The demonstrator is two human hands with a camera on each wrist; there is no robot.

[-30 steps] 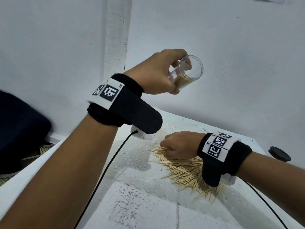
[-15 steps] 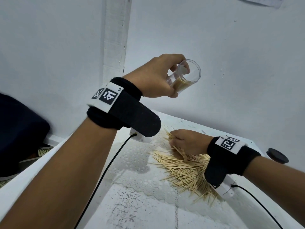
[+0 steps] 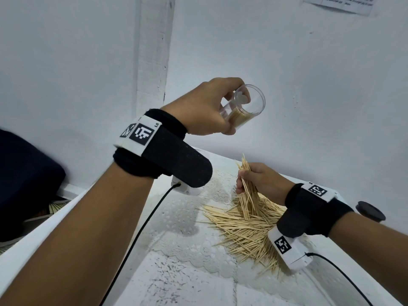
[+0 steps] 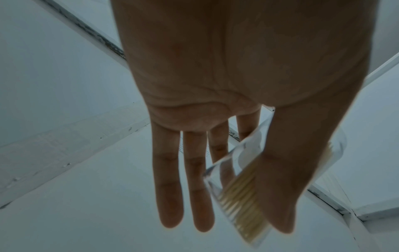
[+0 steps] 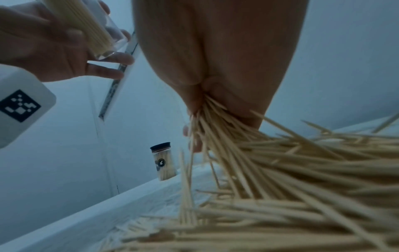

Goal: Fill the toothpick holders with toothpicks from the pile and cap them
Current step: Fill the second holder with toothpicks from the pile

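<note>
Since the earlier frames, the right hand has lifted from the pile, pinching a bundle of toothpicks at lower right. Mid-frame, the left hand grips the part-filled open holder. One capped holder stands full; a cap lies at the right edge.
</note>
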